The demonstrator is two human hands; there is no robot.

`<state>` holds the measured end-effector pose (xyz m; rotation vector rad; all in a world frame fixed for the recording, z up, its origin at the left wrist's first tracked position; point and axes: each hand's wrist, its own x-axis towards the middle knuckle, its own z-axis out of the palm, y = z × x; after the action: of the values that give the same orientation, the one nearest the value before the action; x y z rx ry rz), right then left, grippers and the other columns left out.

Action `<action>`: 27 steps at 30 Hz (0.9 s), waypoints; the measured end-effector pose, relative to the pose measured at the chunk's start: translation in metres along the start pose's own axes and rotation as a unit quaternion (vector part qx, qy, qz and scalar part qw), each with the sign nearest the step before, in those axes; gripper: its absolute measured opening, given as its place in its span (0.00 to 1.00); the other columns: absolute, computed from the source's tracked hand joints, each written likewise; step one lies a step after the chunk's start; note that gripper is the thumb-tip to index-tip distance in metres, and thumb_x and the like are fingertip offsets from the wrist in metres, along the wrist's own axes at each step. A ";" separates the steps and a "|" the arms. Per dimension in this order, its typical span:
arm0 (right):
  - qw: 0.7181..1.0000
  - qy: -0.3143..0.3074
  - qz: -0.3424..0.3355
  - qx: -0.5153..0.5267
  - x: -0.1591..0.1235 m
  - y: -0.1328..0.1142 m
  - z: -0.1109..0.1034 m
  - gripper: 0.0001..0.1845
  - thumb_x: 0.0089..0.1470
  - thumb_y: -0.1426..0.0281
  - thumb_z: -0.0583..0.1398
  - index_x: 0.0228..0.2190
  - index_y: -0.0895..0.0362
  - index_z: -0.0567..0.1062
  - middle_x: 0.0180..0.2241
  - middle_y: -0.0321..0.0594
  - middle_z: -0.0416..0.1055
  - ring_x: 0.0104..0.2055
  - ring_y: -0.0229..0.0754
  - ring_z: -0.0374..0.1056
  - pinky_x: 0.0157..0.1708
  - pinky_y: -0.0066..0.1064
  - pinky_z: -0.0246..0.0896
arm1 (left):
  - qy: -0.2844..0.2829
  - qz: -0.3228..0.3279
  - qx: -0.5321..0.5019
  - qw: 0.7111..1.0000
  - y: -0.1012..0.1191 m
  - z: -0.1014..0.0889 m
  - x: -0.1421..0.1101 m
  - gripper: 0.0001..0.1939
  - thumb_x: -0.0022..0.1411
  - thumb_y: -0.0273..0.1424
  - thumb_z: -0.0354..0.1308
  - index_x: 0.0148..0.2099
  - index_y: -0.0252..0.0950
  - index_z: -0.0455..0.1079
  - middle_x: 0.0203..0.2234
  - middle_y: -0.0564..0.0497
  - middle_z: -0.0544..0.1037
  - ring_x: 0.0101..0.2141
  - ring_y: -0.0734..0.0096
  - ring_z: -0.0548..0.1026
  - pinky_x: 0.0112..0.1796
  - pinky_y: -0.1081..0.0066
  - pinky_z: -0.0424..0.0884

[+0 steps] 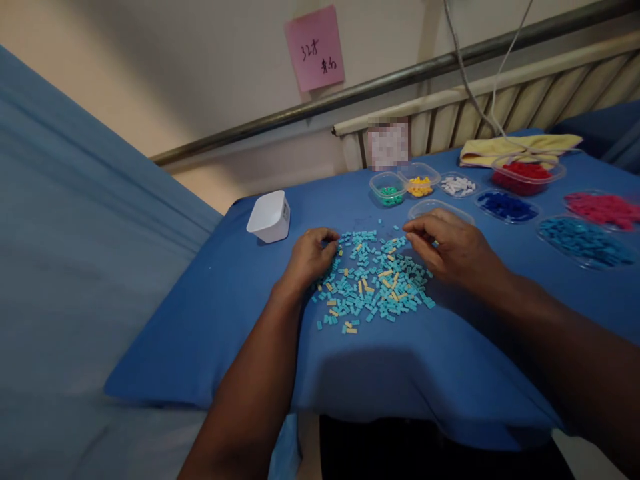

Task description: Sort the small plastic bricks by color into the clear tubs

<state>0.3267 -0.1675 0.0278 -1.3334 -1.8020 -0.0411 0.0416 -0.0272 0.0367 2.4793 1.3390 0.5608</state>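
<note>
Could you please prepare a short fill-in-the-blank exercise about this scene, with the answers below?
The pile of small bricks mixes turquoise with pale ____.
The white container is nearer to the ____ hand than to the right hand.
The pieces in the leftmost clear tub are ____.
The note above the metal pipe is ____.

Missing words: yellow; left; green; pink.
</note>
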 end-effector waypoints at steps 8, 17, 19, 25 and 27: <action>1.000 -0.015 0.002 0.000 -0.003 -0.004 0.003 0.10 0.71 0.68 0.58 0.48 0.53 0.80 0.41 0.47 0.78 0.44 0.53 0.75 0.44 0.45 0.72 | -0.046 0.078 0.064 0.994 -0.005 0.000 -0.002 0.18 0.68 0.28 0.57 0.56 0.39 0.83 0.51 0.43 0.84 0.54 0.53 0.78 0.61 0.51 0.72; 0.998 -0.063 -0.018 0.016 -0.002 -0.013 0.003 0.08 0.70 0.70 0.60 0.45 0.53 0.80 0.41 0.45 0.79 0.45 0.51 0.75 0.46 0.43 0.71 | -0.101 0.126 0.080 0.984 0.001 -0.006 -0.002 0.13 0.67 0.30 0.59 0.46 0.39 0.85 0.45 0.43 0.83 0.49 0.52 0.79 0.57 0.51 0.73; 0.997 -0.066 -0.024 0.018 -0.004 -0.014 0.007 0.07 0.70 0.71 0.60 0.45 0.54 0.79 0.41 0.46 0.78 0.44 0.50 0.75 0.45 0.43 0.71 | -0.092 0.118 0.073 0.986 0.005 -0.009 -0.004 0.10 0.64 0.29 0.60 0.43 0.39 0.84 0.44 0.43 0.83 0.49 0.52 0.78 0.57 0.51 0.72; 0.994 -0.079 -0.058 0.050 -0.008 -0.021 0.013 0.06 0.70 0.71 0.61 0.46 0.53 0.78 0.41 0.44 0.79 0.43 0.49 0.75 0.44 0.42 0.72 | -0.098 0.046 -0.234 0.966 0.043 -0.006 -0.018 0.10 0.67 0.36 0.64 0.45 0.37 0.81 0.38 0.48 0.83 0.38 0.66 0.77 0.41 0.65 0.74; 0.994 -0.072 -0.063 0.062 -0.008 -0.026 0.012 0.08 0.71 0.71 0.60 0.48 0.53 0.78 0.41 0.44 0.79 0.42 0.48 0.75 0.43 0.41 0.72 | -0.127 0.038 -0.335 0.933 0.058 0.001 -0.023 0.11 0.66 0.38 0.67 0.43 0.35 0.80 0.34 0.49 0.82 0.34 0.70 0.76 0.37 0.69 0.72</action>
<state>0.2993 -0.1783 0.0266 -1.1594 -1.9746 0.0994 0.0732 -0.0774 0.0551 1.9552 0.7777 0.5702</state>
